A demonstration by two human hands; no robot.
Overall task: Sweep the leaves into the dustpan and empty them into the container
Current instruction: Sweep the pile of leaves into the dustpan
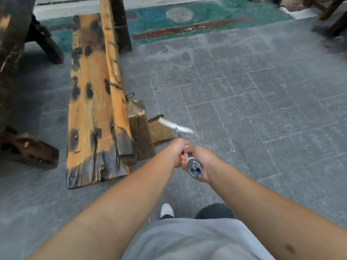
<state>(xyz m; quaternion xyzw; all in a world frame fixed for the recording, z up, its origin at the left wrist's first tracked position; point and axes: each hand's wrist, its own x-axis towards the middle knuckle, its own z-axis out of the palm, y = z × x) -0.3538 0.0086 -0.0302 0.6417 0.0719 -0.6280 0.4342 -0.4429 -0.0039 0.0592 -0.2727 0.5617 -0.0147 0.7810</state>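
Both my hands grip one broom handle. My left hand holds it lower down, and my right hand is closed around the grey cap at its top end. The pale broom head rests on the grey stone floor, blurred, right beside the foot of the wooden bench. No leaves, dustpan or container show in this view.
The orange, charred plank bench runs along the left, with dark block legs. Dark wooden furniture stands at far left. A green painted strip crosses the back. My white shoe is below my hands. Grey paving spreads to the right.
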